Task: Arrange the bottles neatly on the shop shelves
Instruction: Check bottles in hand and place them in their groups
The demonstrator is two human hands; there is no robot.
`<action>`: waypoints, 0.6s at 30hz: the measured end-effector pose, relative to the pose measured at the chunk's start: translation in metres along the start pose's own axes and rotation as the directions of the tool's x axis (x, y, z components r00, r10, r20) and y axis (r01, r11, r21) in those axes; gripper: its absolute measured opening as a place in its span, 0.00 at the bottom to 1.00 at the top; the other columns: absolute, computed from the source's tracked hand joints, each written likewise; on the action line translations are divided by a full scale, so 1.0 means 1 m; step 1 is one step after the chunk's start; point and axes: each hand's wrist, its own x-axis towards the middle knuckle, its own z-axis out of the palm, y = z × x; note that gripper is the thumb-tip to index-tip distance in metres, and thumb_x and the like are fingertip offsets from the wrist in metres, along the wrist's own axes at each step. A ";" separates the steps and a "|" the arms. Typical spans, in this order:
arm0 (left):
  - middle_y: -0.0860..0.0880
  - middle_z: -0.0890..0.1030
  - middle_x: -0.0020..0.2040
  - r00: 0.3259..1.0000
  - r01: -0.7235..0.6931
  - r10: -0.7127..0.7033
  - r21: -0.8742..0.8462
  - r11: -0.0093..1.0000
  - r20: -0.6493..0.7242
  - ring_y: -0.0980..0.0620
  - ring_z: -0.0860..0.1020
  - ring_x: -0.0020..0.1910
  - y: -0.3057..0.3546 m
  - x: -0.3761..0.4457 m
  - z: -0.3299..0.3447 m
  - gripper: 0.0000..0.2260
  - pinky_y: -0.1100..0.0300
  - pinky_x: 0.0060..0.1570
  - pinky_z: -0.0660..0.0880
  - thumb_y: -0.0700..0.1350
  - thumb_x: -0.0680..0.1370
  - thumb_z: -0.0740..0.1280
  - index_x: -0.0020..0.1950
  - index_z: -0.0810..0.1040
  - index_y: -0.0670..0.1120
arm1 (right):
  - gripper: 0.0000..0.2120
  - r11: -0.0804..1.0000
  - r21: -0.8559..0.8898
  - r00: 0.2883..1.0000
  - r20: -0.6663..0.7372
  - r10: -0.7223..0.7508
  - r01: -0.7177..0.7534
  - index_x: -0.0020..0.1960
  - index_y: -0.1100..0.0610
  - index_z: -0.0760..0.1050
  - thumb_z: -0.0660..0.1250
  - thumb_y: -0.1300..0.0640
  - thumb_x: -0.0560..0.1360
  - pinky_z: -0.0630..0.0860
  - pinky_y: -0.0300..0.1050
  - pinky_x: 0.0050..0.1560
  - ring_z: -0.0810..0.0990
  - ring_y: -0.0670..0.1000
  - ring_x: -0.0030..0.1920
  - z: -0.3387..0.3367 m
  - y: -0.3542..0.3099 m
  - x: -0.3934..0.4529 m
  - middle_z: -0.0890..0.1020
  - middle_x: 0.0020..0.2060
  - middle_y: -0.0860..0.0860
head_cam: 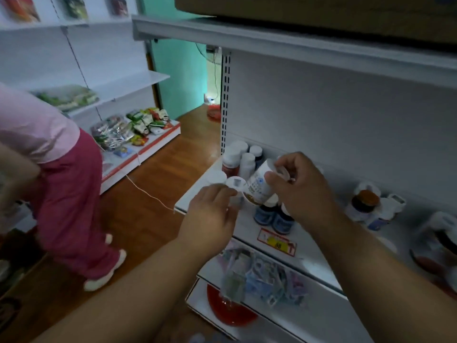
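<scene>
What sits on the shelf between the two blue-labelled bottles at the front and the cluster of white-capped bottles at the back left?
In the head view, the tilted white bottle held by the right hand hangs over that stretch; what stands on the shelf beneath it is hidden.

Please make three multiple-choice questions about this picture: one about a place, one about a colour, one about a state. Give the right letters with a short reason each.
1. Where do the two blue-labelled bottles stand?
A. on the floor
B. at the front edge of the shelf, below the hands
C. on the top shelf

2. What colour is the price tag on the shelf edge?
A. red and yellow
B. green
C. black

3. How is the white bottle in the right hand?
A. upright on the shelf
B. lying on the floor
C. held tilted above the shelf

Answers: B, they stand near the shelf's front edge; A, red border with yellow patch; C, the fingers grip it slanted.
</scene>
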 end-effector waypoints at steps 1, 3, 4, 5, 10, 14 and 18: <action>0.45 0.78 0.59 0.998 -0.050 0.048 0.048 0.998 0.030 0.46 0.74 0.56 -0.014 0.008 -0.001 0.15 0.53 0.54 0.72 0.48 0.77 0.63 0.61 0.78 0.44 | 0.09 0.999 -0.038 1.000 -0.022 -0.016 0.015 0.50 0.49 0.72 0.70 0.51 0.73 0.73 0.35 0.41 0.77 0.41 0.43 0.015 -0.006 0.013 0.78 0.45 0.42; 0.46 0.77 0.61 0.987 -0.133 0.114 0.176 0.975 0.113 0.46 0.74 0.58 -0.038 0.023 -0.002 0.19 0.55 0.56 0.71 0.49 0.74 0.65 0.64 0.76 0.45 | 0.09 0.994 -0.095 0.997 -0.057 -0.059 0.053 0.51 0.50 0.72 0.70 0.52 0.74 0.72 0.34 0.42 0.76 0.41 0.45 0.043 -0.015 0.039 0.77 0.45 0.41; 0.46 0.76 0.63 0.978 -0.165 0.128 0.235 0.958 0.165 0.46 0.74 0.59 -0.046 0.031 -0.002 0.21 0.55 0.57 0.72 0.51 0.73 0.66 0.66 0.75 0.47 | 0.09 0.990 -0.127 0.996 -0.056 -0.070 0.062 0.51 0.51 0.72 0.70 0.53 0.74 0.73 0.37 0.45 0.76 0.42 0.46 0.055 -0.017 0.051 0.77 0.46 0.43; 0.46 0.76 0.64 0.964 -0.195 0.137 0.253 0.948 0.228 0.46 0.74 0.61 -0.052 0.039 -0.001 0.23 0.55 0.58 0.72 0.52 0.73 0.66 0.67 0.74 0.47 | 0.09 0.984 -0.165 0.996 -0.048 -0.072 0.063 0.51 0.51 0.72 0.70 0.53 0.73 0.75 0.41 0.47 0.77 0.45 0.48 0.065 -0.018 0.062 0.77 0.48 0.45; 0.46 0.76 0.62 0.890 -0.347 0.268 0.166 0.923 0.368 0.45 0.75 0.59 -0.075 0.053 0.014 0.25 0.52 0.59 0.73 0.50 0.73 0.68 0.69 0.72 0.46 | 0.10 0.919 -0.388 0.997 0.031 -0.065 0.072 0.52 0.51 0.72 0.69 0.55 0.72 0.75 0.47 0.49 0.75 0.49 0.50 0.097 -0.015 0.102 0.76 0.52 0.49; 0.47 0.76 0.60 0.873 -0.396 0.337 0.110 0.912 0.352 0.46 0.74 0.57 -0.086 0.052 0.020 0.24 0.52 0.57 0.74 0.52 0.73 0.68 0.68 0.73 0.46 | 0.10 0.887 -0.445 0.987 0.151 -0.059 0.121 0.49 0.49 0.71 0.70 0.56 0.72 0.69 0.38 0.40 0.74 0.47 0.47 0.110 -0.014 0.114 0.74 0.49 0.47; 0.48 0.76 0.59 0.866 -0.418 0.370 0.080 0.905 0.338 0.46 0.74 0.56 -0.090 0.055 0.019 0.26 0.52 0.55 0.74 0.52 0.70 0.70 0.66 0.74 0.46 | 0.11 0.832 -0.534 0.971 0.237 -0.022 0.149 0.50 0.50 0.72 0.70 0.57 0.70 0.70 0.42 0.42 0.74 0.49 0.47 0.116 -0.008 0.119 0.74 0.48 0.48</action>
